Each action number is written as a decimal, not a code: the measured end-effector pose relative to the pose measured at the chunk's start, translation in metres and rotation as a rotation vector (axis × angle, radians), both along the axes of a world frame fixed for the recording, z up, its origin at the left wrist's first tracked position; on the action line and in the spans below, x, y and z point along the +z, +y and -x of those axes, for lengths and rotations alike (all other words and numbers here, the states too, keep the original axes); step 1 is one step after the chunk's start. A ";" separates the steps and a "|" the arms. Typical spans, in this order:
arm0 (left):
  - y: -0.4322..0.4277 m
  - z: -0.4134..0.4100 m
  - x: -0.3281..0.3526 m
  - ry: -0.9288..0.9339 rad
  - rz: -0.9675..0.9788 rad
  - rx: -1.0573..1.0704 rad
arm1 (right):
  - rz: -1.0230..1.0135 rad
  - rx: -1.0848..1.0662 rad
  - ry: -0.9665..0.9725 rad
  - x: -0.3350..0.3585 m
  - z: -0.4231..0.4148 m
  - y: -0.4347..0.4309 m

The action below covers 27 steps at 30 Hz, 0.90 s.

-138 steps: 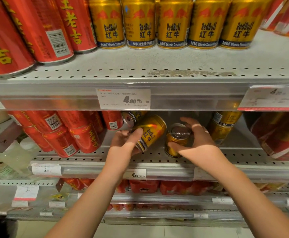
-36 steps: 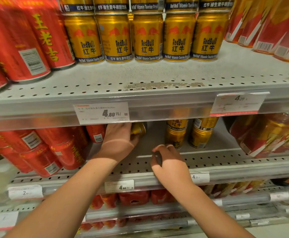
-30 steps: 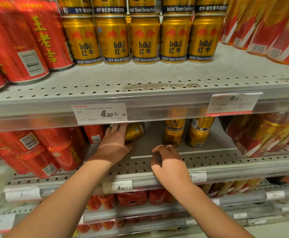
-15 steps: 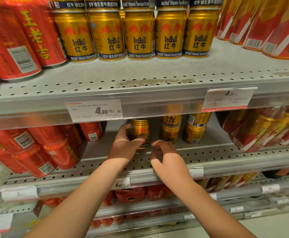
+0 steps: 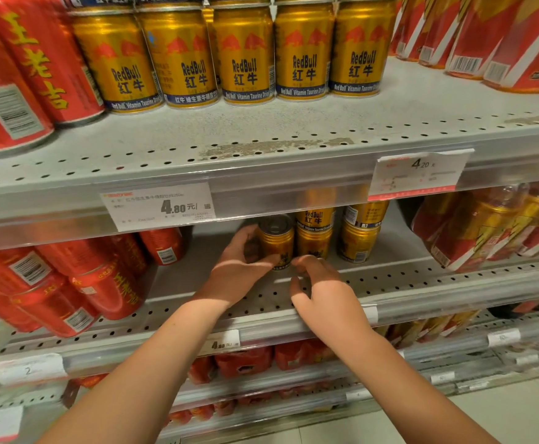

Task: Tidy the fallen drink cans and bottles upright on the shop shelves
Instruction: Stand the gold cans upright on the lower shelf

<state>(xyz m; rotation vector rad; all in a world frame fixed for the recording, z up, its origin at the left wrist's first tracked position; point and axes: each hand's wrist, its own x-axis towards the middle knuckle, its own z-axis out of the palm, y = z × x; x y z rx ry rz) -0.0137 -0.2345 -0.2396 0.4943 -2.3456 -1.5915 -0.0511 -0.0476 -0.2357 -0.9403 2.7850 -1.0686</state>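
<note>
A gold Red Bull can [image 5: 277, 240] stands upright on the middle shelf [image 5: 389, 277], and my left hand [image 5: 241, 267] grips its left side with thumb and fingers around it. My right hand [image 5: 319, 286] hovers just below and right of that can with loosely curled fingers; whether the fingertips touch the can is unclear. Two stacks of gold cans [image 5: 314, 232] [image 5: 359, 233] stand upright to the right of the held can.
Red cans [image 5: 79, 283] lie tumbled on the left of the middle shelf. Shrink-wrapped packs [image 5: 485, 225] lean at its right. A row of upright gold cans [image 5: 245, 56] and tall red cans [image 5: 37, 68] fills the top shelf. Price tags [image 5: 159, 206] hang on the rails.
My left hand brought a fallen gold can out from the back of the shelf and set it upright beside the stacked cans. My right hand moved up towards its base.
</note>
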 end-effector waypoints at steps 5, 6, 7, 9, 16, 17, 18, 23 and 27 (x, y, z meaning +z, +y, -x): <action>0.006 0.014 0.003 -0.025 0.024 -0.004 | 0.137 -0.179 0.084 -0.001 0.012 0.021; 0.008 0.017 0.004 -0.024 0.037 -0.003 | 0.158 -0.220 0.088 -0.001 0.018 0.029; 0.009 0.020 0.004 -0.026 0.051 -0.005 | 0.169 -0.252 0.086 -0.002 0.024 0.037; 0.014 0.025 0.003 -0.031 0.060 -0.007 | 0.178 -0.295 0.073 -0.003 0.037 0.052; 0.033 0.037 0.004 -0.014 0.089 0.007 | 0.237 -0.277 0.001 -0.008 0.069 0.066; 0.035 0.039 0.005 -0.019 0.093 0.004 | 0.241 -0.266 -0.026 -0.008 0.074 0.067; 0.037 0.041 0.005 -0.020 0.092 0.002 | 0.236 -0.251 -0.046 -0.009 0.079 0.069; 0.052 0.055 0.007 -0.035 0.066 0.002 | 0.215 -0.168 -0.106 -0.008 0.096 0.076; 0.064 0.065 0.009 -0.022 0.056 0.010 | 0.198 -0.105 -0.128 -0.007 0.104 0.080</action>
